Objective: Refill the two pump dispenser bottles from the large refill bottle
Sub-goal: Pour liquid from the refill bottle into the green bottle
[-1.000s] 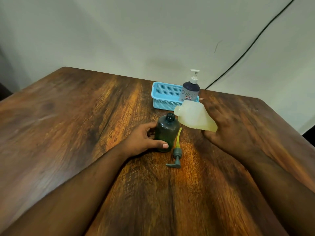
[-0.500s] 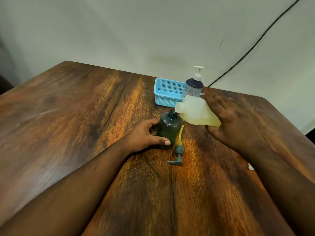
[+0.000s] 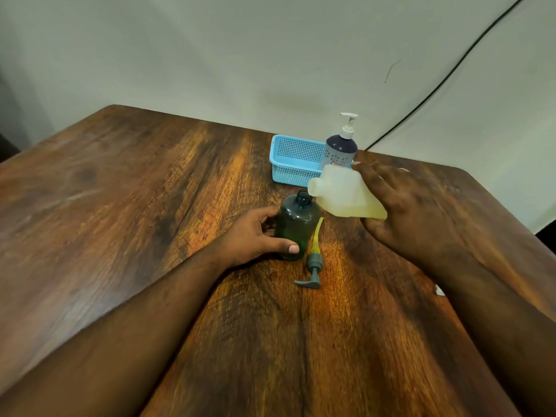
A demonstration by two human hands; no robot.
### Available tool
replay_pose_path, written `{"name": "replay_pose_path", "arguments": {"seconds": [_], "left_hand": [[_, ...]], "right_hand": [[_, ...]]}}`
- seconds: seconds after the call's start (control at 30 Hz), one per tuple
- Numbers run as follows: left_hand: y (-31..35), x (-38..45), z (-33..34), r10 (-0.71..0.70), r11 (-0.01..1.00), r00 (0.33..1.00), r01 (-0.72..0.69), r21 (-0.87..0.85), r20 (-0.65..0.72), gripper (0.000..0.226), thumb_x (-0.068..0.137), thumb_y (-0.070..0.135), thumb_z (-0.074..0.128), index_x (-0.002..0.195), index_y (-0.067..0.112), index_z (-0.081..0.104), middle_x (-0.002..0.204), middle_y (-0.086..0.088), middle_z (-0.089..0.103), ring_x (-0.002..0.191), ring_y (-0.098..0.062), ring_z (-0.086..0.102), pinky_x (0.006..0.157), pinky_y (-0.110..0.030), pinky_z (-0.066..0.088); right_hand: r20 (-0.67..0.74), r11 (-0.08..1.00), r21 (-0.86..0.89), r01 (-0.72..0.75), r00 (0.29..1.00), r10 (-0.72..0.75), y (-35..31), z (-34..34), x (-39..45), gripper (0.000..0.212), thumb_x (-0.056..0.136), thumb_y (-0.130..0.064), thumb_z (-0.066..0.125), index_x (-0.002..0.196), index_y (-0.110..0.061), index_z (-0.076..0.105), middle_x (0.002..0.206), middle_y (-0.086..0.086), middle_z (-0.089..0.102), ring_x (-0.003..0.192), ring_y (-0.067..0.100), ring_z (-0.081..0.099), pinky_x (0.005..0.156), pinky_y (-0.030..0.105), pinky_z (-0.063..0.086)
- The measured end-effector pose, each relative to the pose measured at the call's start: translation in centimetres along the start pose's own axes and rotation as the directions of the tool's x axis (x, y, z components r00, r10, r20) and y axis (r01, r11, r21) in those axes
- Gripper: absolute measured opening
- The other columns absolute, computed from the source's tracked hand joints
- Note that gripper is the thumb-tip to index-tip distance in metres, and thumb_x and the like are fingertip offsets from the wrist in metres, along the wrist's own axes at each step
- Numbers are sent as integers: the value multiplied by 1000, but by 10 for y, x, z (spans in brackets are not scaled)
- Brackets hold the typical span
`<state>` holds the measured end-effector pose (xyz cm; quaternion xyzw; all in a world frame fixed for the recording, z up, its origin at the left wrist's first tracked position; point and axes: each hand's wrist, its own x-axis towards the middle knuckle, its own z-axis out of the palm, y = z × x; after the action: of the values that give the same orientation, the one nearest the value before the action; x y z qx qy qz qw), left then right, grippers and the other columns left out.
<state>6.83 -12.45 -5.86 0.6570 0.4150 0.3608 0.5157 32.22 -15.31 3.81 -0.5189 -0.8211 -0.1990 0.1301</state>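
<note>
Left half of counter (image 3: pixel 114 206): bare wood, open passage.
Near edge: free between the forearms.
Centre: green bottle (image 3: pixel 296 228), loose pump (image 3: pixel 313 263) just beside it.
Far side: blue basket (image 3: pixel 293 161), purple dispenser (image 3: pixel 340 149).

We count two pump dispenser bottles: one dark green bottle (image 3: pixel 296 227), uncapped, at centre, and one purple bottle (image 3: pixel 340 150) at 1 o'clock from it. One refill bottle (image 3: pixel 343 194). One loose pump head (image 3: pixel 313 260) at 5 o'clock. One blue basket (image 3: pixel 293 161) at 12 o'clock. One counter (image 3: pixel 120 206). Two hands: left hand (image 3: pixel 252 236), right hand (image 3: pixel 412 212).
</note>
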Motion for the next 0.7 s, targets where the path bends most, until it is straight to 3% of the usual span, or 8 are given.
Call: {"name": "replay_pose_path", "arguments": {"seconds": [0.13,0.37,0.53,0.7], "left_hand": [[-1,0,0,7,1000,1000,-7,2,-4,54,75,8,81,115,33,55,113,20,58,92,26,55,76,0,45],[-4,1,0,17,1000,1000,-17,-5,3,55,74,7,82,117,32,57,115,20,59,97,21,57,78,-2,46],[-7,3,-1,13,1000,1000,-13,2,12,61,73,12,83,126,27,57,126,13,60,114,5,55,87,-8,48],[-8,4,-3,2,1000,1000,-2,6,7,65,72,14,84,130,23,56,131,9,59,118,-1,55,91,-11,48]], "right_hand": [[-11,1000,-20,-2,1000,2,-1,0,-1,82,75,-23,78,146,-13,39,138,17,52,121,38,51,100,46,41],[10,999,-44,2,1000,-1,3,3,0,82,76,-25,76,147,-16,36,138,16,52,122,37,49,102,47,39],[24,998,-64,15,1000,-14,4,0,2,84,76,-26,76,148,-16,34,139,18,51,124,40,49,104,50,39],[46,998,-63,16,999,-13,4,-1,4,85,78,-27,75,150,-17,31,141,18,49,126,39,47,106,51,36]]}}
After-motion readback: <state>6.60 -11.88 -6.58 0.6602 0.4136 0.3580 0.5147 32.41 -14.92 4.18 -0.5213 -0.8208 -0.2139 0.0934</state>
